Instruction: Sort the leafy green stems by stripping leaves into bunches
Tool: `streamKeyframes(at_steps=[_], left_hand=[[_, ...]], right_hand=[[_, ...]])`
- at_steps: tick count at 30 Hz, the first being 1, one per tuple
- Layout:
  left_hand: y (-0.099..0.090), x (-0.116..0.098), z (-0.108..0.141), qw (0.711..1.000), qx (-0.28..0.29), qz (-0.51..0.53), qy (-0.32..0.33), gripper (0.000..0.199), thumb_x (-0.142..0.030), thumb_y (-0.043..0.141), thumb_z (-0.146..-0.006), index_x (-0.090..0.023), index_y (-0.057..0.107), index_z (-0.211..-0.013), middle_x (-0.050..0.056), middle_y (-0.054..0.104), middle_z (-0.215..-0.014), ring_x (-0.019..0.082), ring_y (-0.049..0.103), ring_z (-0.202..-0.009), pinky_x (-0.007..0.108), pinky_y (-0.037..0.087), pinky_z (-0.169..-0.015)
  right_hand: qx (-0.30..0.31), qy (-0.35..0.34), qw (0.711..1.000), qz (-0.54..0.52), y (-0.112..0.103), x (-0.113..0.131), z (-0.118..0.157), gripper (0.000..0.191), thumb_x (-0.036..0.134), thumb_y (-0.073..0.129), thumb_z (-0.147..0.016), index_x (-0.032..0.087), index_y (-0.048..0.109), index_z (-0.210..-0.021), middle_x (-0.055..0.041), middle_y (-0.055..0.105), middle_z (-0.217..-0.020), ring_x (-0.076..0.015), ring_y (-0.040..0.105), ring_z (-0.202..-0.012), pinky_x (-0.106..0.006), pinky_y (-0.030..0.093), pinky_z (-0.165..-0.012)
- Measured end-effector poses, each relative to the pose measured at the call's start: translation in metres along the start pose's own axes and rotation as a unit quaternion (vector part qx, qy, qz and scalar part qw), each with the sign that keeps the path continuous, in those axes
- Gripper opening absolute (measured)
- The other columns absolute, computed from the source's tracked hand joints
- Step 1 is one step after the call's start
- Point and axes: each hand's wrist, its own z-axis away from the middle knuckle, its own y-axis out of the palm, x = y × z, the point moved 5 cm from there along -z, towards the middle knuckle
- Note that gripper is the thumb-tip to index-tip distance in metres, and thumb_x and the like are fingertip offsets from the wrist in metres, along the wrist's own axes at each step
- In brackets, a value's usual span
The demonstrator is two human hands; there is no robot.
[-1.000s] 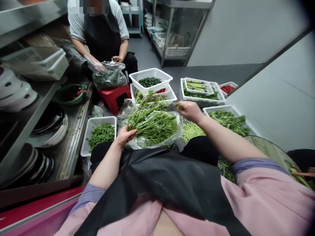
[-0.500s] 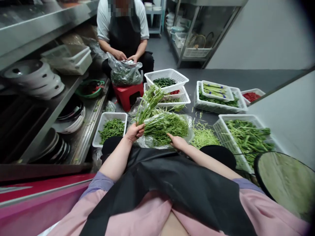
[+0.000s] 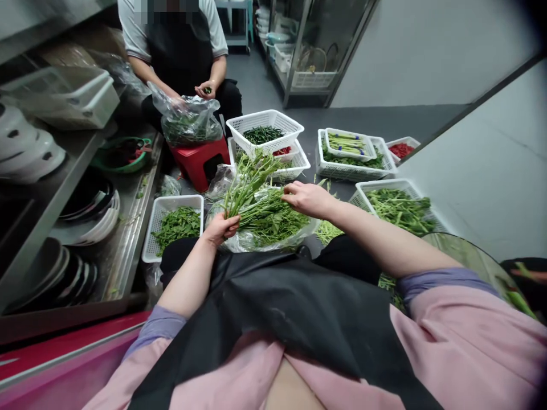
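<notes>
My left hand (image 3: 222, 228) is closed around the lower stems of a bunch of leafy greens (image 3: 248, 185), whose tops fan up and away from me. Beneath and beside it, a heap of the same long-stemmed greens (image 3: 280, 219) lies on a clear plastic bag (image 3: 243, 244) before my knees. Over the heap's far right side is my right hand (image 3: 310, 199), its fingers curled and thumb pressed in. Whatever is between those fingertips is too small to make out.
White baskets stand around: leafy greens (image 3: 179, 225) left, green chilies (image 3: 262, 135) ahead, bundled stalks (image 3: 348, 143) and more stems (image 3: 399, 210) right. Opposite, a co-worker (image 3: 182, 51) handles a plastic bag (image 3: 188, 122) on a red stool (image 3: 203, 162). Metal shelving (image 3: 128, 250) with plates borders the left.
My right hand has risen from the near side of the heap to its far right side, fingers now curled in. My left hand keeps its bunch. The view has shifted to the right.
</notes>
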Motion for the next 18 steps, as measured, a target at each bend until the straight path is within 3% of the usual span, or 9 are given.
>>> streamKeyframes(at_steps=[3,7,12,14,15,18], left_hand=[[0.001,0.002,0.000,1.000,0.007,-0.007,-0.013,0.049,-0.045,0.084,-0.057,-0.017,0.045,-0.067,-0.010,0.038,-0.045,-0.001,0.024,-0.032,0.016,0.014,-0.033],[-0.001,0.005,-0.002,0.999,-0.004,-0.021,-0.025,0.049,-0.044,0.084,-0.059,-0.017,0.043,-0.065,-0.009,0.039,-0.045,0.000,0.025,-0.032,0.016,0.013,-0.033],[0.001,0.009,-0.008,0.999,0.003,-0.037,-0.039,0.047,-0.043,0.083,-0.062,-0.017,0.043,-0.064,-0.008,0.038,-0.046,0.000,0.027,-0.032,0.016,0.013,-0.034],[0.004,0.010,-0.009,0.998,0.006,-0.043,-0.046,0.047,-0.042,0.083,-0.061,-0.017,0.044,-0.065,-0.009,0.039,-0.046,0.000,0.026,-0.033,0.016,0.013,-0.034],[0.005,0.010,-0.010,0.998,0.006,-0.046,-0.047,0.047,-0.042,0.084,-0.060,-0.017,0.045,-0.066,-0.009,0.039,-0.047,0.000,0.026,-0.033,0.016,0.013,-0.034],[0.009,0.012,-0.012,0.997,0.011,-0.055,-0.051,0.049,-0.044,0.085,-0.059,-0.017,0.045,-0.068,-0.009,0.040,-0.046,0.000,0.026,-0.033,0.016,0.013,-0.033]], right_hand=[[0.049,0.001,0.997,-0.051,0.016,-0.004,0.003,0.029,0.017,0.053,-0.087,0.017,0.066,-0.113,-0.0134,0.064,-0.112,-0.0216,0.056,-0.100,-0.032,0.048,-0.080],[0.062,0.025,0.982,-0.177,0.027,-0.004,0.018,0.023,0.022,0.052,-0.087,0.015,0.069,-0.102,-0.0133,0.068,-0.099,-0.0216,0.059,-0.094,-0.032,0.046,-0.085],[0.072,0.157,0.927,-0.333,0.040,0.002,0.035,0.020,0.029,0.050,-0.083,0.016,0.065,-0.080,-0.0055,0.066,-0.077,-0.0166,0.057,-0.074,-0.027,0.042,-0.073],[0.046,0.248,0.878,-0.406,0.051,0.002,0.041,0.021,0.033,0.050,-0.080,0.017,0.061,-0.074,-0.0020,0.061,-0.068,-0.0142,0.053,-0.065,-0.026,0.040,-0.066],[0.008,0.305,0.841,-0.446,0.057,-0.002,0.044,0.022,0.036,0.050,-0.079,0.017,0.060,-0.074,-0.0008,0.059,-0.065,-0.0136,0.051,-0.062,-0.025,0.040,-0.063],[-0.156,0.488,0.680,-0.525,0.074,-0.023,0.066,0.026,0.043,0.045,-0.079,0.019,0.055,-0.077,0.0010,0.051,-0.060,-0.0143,0.049,-0.057,-0.026,0.041,-0.056]])
